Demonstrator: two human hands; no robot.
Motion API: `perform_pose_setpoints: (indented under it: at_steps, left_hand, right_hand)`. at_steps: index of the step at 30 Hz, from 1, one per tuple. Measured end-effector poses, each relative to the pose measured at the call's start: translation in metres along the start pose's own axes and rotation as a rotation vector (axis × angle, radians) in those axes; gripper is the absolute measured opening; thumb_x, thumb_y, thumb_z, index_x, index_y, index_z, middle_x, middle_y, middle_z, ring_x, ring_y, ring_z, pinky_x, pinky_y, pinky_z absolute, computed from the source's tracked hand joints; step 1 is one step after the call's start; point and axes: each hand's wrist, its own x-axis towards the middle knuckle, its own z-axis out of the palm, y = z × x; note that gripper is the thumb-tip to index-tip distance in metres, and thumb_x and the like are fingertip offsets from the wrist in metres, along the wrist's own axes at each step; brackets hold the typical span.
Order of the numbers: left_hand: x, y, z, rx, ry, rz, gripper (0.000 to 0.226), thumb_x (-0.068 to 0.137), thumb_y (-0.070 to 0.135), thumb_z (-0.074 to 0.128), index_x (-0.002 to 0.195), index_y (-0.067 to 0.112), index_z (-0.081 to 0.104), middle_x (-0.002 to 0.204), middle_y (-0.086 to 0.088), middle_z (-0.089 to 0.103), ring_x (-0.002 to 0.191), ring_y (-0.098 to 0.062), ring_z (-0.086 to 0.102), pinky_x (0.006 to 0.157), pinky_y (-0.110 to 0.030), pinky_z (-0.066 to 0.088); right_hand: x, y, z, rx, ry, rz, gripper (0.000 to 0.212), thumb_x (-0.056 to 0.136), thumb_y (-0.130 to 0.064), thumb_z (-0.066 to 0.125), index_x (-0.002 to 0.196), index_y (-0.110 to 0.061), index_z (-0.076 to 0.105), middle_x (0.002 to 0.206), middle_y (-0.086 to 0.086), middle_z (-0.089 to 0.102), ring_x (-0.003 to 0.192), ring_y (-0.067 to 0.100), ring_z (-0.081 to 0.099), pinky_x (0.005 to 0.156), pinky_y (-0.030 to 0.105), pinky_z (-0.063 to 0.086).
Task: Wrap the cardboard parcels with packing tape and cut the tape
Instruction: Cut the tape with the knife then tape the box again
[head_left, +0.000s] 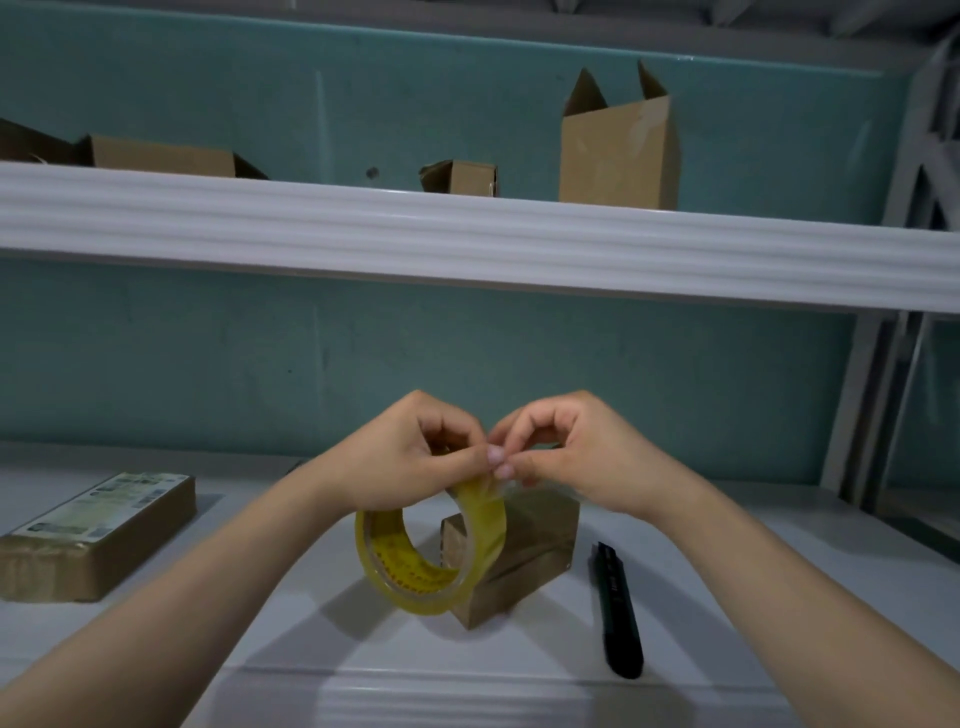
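Roll of yellow packing tape (410, 571) is held upright in the air, directly above and in front of a small cardboard parcel (530, 545), which lies on the white table (727, 597). Left hand (410, 457) grips the roll at its top, fingers curled over the rim. Right hand (576, 457) pinches the tape at the top of the roll, fingertips meeting those of the left hand; whether a loose end has been lifted cannot be told. A black cutter (615, 613) lies on the table just right of the small parcel, untouched. A larger labelled parcel (98, 535) lies well apart at the left. On the white shelf (467, 244) above stand open cardboard boxes, the tallest (618, 156) at the right.
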Motion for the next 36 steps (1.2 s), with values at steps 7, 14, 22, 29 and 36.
perform_pose_setpoints:
  at_steps: [7, 14, 22, 29, 36]
  left_hand:
    - [0.000, 0.006, -0.008, 0.020, -0.107, -0.130, 0.043, 0.058, 0.056, 0.077, 0.090, 0.027, 0.075, 0.071, 0.015, 0.072, 0.067, 0.003, 0.065, 0.066, -0.011, 0.047]
    - [-0.007, 0.002, -0.011, -0.254, -0.141, -0.187, 0.045, 0.063, 0.058, 0.075, 0.102, 0.038, 0.073, 0.072, -0.007, 0.060, 0.064, -0.020, 0.052, 0.057, -0.025, 0.050]
    - [-0.011, -0.002, 0.002, -0.361, -0.165, -0.404, 0.051, 0.079, 0.055, 0.052, 0.093, 0.013, 0.077, 0.047, 0.002, 0.056, 0.043, -0.011, 0.044, 0.044, -0.018, 0.040]
    - [-0.009, -0.006, 0.000, -0.293, -0.131, -0.369, 0.041, 0.080, 0.045, 0.062, 0.084, 0.007, 0.077, 0.052, 0.002, 0.057, 0.048, -0.012, 0.043, 0.047, -0.021, 0.036]
    - [-0.008, 0.000, 0.008, 0.118, -0.022, -0.179, 0.042, 0.083, 0.039, 0.063, 0.067, 0.001, 0.065, 0.051, 0.004, 0.039, 0.049, -0.008, 0.029, 0.046, -0.018, 0.028]
  right_hand:
    - [0.001, -0.002, -0.007, -0.009, 0.149, -0.105, 0.022, 0.078, 0.001, 0.070, 0.066, -0.015, 0.061, 0.062, -0.002, 0.065, 0.059, 0.008, 0.061, 0.055, 0.022, 0.053]
    - [-0.006, 0.002, -0.003, 0.072, 0.175, -0.180, 0.022, 0.074, -0.008, 0.071, 0.065, -0.028, 0.066, 0.074, -0.001, 0.068, 0.065, 0.009, 0.063, 0.054, 0.023, 0.053]
    - [-0.014, 0.014, 0.003, -0.034, 0.177, -0.166, 0.021, 0.076, -0.005, 0.071, 0.069, -0.025, 0.070, 0.069, -0.001, 0.069, 0.059, 0.012, 0.067, 0.052, 0.021, 0.051]
    - [-0.013, 0.012, 0.001, 0.032, 0.211, -0.218, 0.028, 0.072, 0.009, 0.072, 0.063, -0.018, 0.073, 0.064, 0.008, 0.069, 0.052, 0.017, 0.065, 0.051, 0.023, 0.052]
    - [-0.014, 0.014, -0.012, -0.003, 0.035, 0.085, 0.041, 0.073, 0.014, 0.069, 0.102, -0.015, 0.068, 0.079, 0.000, 0.073, 0.068, 0.009, 0.069, 0.070, 0.020, 0.055]
